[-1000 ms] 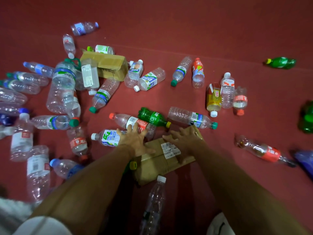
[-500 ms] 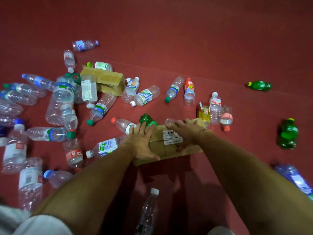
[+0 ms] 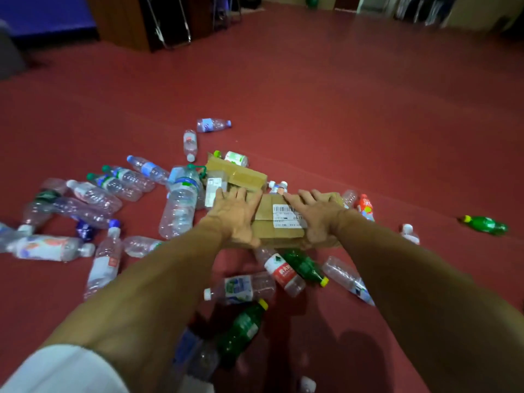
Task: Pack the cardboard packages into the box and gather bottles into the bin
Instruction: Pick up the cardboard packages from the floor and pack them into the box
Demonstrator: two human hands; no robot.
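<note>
The underside of the cardboard package (image 3: 265,222) and its right end are hidden behind palms and wrists, and the print on its white label (image 3: 286,217) is too blurred to read. At 6 o'clock, by the bottom edge, a dark green bottle (image 3: 241,333) and its neighbours lie in shadow and smear together. A white sleeve (image 3: 65,370) is cut off at 7 o'clock.

The package is held up off the red floor (image 3: 340,123) between both hands. The left grip (image 3: 235,215) clasps its 9 o'clock end, fingers spread over the top and thumb hooked round the near edge. The right grip (image 3: 319,218) clasps the 3 o'clock end likewise, its thumb less plainly seen. The label sits on top between them, nearer the right.

Under the package, at 6 o'clock, a red-labelled bottle (image 3: 279,269) and a small green bottle (image 3: 304,265) lie partly covered by it. A second package (image 3: 241,174) lies on the floor at 11 o'clock, taped shut, so its contents cannot be seen. The large water bottle (image 3: 180,202) at 9 o'clock looks empty. A lone green bottle (image 3: 486,224) lies well apart at 3 o'clock.
</note>
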